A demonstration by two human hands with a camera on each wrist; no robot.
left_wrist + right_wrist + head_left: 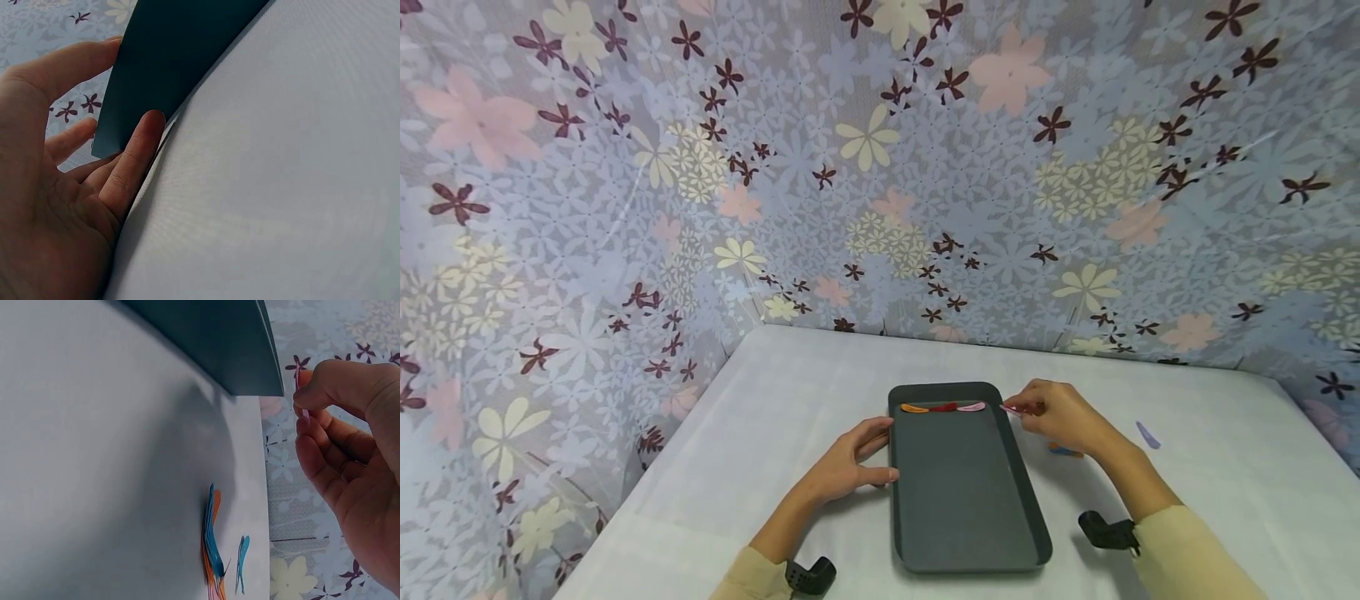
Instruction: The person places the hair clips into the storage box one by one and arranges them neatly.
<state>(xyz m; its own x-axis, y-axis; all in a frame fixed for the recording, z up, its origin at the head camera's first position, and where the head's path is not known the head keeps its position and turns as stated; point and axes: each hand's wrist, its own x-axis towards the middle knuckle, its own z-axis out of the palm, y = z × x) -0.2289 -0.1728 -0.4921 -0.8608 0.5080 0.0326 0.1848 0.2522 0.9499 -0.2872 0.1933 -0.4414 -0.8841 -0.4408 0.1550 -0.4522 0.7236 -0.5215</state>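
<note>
Clips are what we are handling, but the biggest thing around us is the floral cloth (865, 167) hung behind and to the sides, then the white table (760, 400) under everything. On the table lies our dark tray (962, 483), long side running away from us. Our left hand (850, 467) rests against its left edge, fingers straight and relaxed, thumb and fingertips touching the rim and gripping nothing. Our right hand (1060, 417) hovers just beside the tray's far right corner, thumb and forefinger pinched narrowly on a pink clip (1011, 409).

Three clips already lie in a row along the tray's far wall: orange (914, 408), red (943, 407) and pink (972, 407). A small pile of blue and orange clips (212, 550) sits on the table near our right wrist, and one lilac clip (1147, 434) lies well apart to the right.

What could go wrong, we judge: the pinch is only at the fingertips, so the thin clip could slip and drop outside the rim. Setting it down could also nudge the pink one beside it out of line. The left hand only rests there, so a bump might slide the tray.
</note>
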